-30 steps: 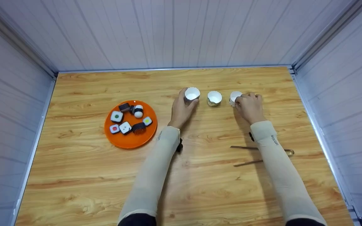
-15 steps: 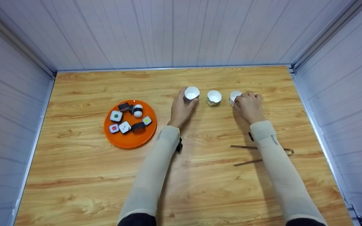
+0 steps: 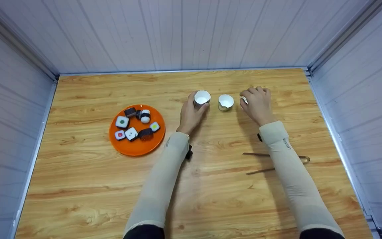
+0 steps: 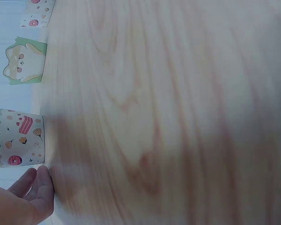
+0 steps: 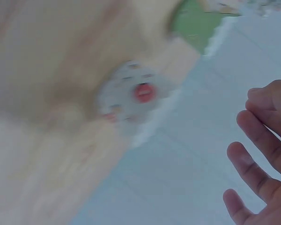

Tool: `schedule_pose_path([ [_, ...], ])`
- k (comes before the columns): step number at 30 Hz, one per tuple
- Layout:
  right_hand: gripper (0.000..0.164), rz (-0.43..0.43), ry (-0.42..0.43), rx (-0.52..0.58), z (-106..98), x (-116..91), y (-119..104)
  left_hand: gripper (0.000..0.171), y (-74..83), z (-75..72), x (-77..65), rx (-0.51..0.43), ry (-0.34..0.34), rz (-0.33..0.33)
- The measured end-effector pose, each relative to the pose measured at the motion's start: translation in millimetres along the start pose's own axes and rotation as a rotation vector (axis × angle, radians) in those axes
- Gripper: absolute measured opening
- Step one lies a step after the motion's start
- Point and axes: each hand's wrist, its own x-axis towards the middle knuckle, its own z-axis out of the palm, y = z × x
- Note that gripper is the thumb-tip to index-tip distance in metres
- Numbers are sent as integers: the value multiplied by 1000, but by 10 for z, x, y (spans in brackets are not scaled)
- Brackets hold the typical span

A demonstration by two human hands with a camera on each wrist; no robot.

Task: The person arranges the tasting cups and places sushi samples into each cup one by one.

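While left hand (image 3: 192,115) grips printed, round-rimmed paper cup (image 3: 202,97) | right hand (image 3: 258,104) hovers half-spread, empty

Sushi pieces (image 3: 131,133) on 1 orange plate (image 3: 138,149), tongs (image 3: 256,154)

We count three paper cups (image 3: 225,103) in a row toward the far side of one table (image 3: 211,199), one orange plate (image 3: 134,149) at left and one pair of tongs (image 3: 260,171) at right. On the plate we make out seven sushi pieces (image 3: 131,134), plus one small dark bit (image 3: 138,115), possibly separate. We see one left hand (image 3: 191,117), one right hand (image 3: 259,104) and two pale sleeves (image 3: 158,179).
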Motion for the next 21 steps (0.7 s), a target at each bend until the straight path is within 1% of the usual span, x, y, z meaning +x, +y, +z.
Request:
schedule_pose_path([
  [3,11,-37,23,7,-37,117,-133,66,10,-1,2,10,-7,-1],
  [5,10,-61,17,15,-41,191,-229,66,10,-1,5,9,-5,-3],
  [7,10,-84,-7,21,-21,255,-325,66,8,-1,6,10,1,-2],
  [13,14,-167,-91,21,131,362,-598,65,-8,-2,6,9,14,8],
  [17,14,-203,-113,24,250,391,-721,64,-11,2,9,15,17,17],
  [21,11,-210,-121,26,353,418,-788,61,-6,16,14,21,27,19],
])
